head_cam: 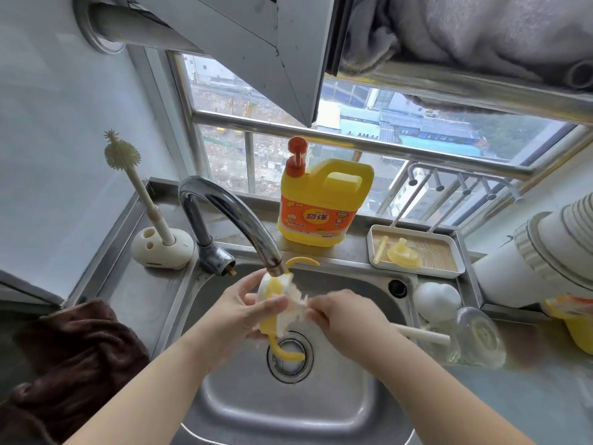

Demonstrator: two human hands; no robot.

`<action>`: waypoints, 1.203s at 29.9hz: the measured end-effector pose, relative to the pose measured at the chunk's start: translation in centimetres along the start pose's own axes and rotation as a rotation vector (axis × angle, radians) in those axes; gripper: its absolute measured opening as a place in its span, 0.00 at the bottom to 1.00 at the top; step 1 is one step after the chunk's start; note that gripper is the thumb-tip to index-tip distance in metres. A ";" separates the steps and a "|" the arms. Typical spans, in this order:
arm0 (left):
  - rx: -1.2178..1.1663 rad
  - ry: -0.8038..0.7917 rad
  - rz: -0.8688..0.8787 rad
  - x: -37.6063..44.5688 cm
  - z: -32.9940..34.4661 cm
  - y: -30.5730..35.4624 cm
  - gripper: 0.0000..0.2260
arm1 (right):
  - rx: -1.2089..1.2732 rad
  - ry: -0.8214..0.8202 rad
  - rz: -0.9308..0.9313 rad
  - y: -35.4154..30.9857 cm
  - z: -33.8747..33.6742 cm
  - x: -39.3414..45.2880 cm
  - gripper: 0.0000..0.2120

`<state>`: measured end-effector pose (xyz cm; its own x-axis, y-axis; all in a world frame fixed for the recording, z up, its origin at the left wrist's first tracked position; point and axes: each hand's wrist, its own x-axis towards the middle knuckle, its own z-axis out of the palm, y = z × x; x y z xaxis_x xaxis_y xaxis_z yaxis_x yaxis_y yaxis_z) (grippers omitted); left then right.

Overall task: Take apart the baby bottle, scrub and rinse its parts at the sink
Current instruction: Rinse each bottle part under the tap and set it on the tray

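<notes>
Over the steel sink (346,412), under the faucet spout (244,226), my left hand (247,309) grips the bottle's yellow handled collar (272,292), its two curved handles sticking up and down. My right hand (346,316) grips a cream-handled brush (420,334) whose white foamy head (295,303) presses against the collar. On a white tray (455,248) at the back right lie a yellow straw piece (380,250) and a yellow nipple (403,256). The clear bottle body (478,335) lies on its side right of the sink, beside a white cap (436,300).
A yellow detergent jug (324,207) with a red pump stands on the sill ledge behind the sink. A cream silicone brush (128,162) stands in its holder (163,252) at the left. A brown towel (70,358) lies at the left, a white appliance (545,258) at the right.
</notes>
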<state>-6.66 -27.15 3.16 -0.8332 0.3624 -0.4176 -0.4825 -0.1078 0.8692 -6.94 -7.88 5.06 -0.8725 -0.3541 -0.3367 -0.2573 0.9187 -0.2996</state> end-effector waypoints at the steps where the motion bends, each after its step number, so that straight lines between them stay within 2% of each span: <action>1: -0.006 0.011 0.003 0.0 -0.1 -0.1 0.39 | 0.114 -0.110 0.011 0.0 0.1 0.0 0.14; 5: -0.038 0.012 0.026 0.2 -0.8 -0.3 0.42 | 0.557 -0.325 0.063 -0.2 0.0 -0.4 0.14; 9: -0.023 -0.021 0.025 0.0 -0.9 -0.6 0.43 | 0.717 -0.314 0.087 -0.5 -0.3 -0.2 0.14; 12: 0.011 0.005 0.044 0.1 -0.8 -0.5 0.42 | 0.537 -0.371 0.063 -0.6 -1.1 -0.5 0.14; 13: 0.010 0.008 0.047 0.2 -0.7 -0.5 0.41 | 0.439 -0.345 0.058 -0.4 -1.4 -0.4 0.14; 15: 0.000 -0.002 0.036 0.4 -0.5 -0.5 0.40 | 0.184 -0.184 0.004 -0.1 -1.8 -0.1 0.14; 16: 0.000 -0.014 0.017 0.5 -0.4 -0.4 0.39 | 0.041 -0.051 -0.035 0.2 -1.7 0.1 0.13; 18: -0.008 -0.037 -0.018 0.7 -0.5 -0.4 0.35 | -0.190 0.219 -0.107 0.6 -1.0 0.3 0.05; 19: -0.014 -0.043 -0.022 0.7 -0.6 -0.4 0.34 | -0.252 0.285 -0.116 0.4 -0.9 0.2 0.04; 20: -0.016 -0.043 -0.021 0.7 -0.6 -0.4 0.35 | -0.254 0.274 -0.104 0.1 -0.7 0.2 0.03; 21: -0.014 -0.040 -0.009 0.7 -0.8 -0.6 0.37 | -0.184 0.229 -0.092 0.0 -0.4 0.1 0.04; 23: -0.011 -0.036 0.030 0.5 -0.8 -1.0 0.38 | 0.057 -0.072 0.018 0.1 0.1 -0.1 0.12; 24: -0.013 -0.038 0.049 0.4 -0.8 -1.4 0.39 | 0.141 -0.166 0.039 0.2 0.1 -0.2 0.13; 26: -0.001 -0.048 0.062 0.3 -0.9 -2.1 0.40 | 0.278 -0.258 0.048 0.2 0.0 -0.2 0.13; 29: 0.057 -0.108 0.050 0.1 -1.2 -2.3 0.38 | 0.533 -0.245 0.121 -0.1 0.0 -0.2 0.14; 34: 0.260 -0.034 -0.052 0.1 -0.7 -1.8 0.41 | 0.814 -0.202 0.253 -0.7 2.1 -0.7 0.13; 36: 0.143 -0.063 -0.082 0.0 -0.9 -2.1 0.39 | 0.848 -0.209 0.259 -0.6 2.1 -0.8 0.13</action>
<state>-5.94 -27.74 1.08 -0.7722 0.4219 -0.4751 -0.5009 0.0557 0.8637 -5.17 -8.53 3.63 -0.7457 -0.2548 -0.6156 0.4006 0.5668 -0.7199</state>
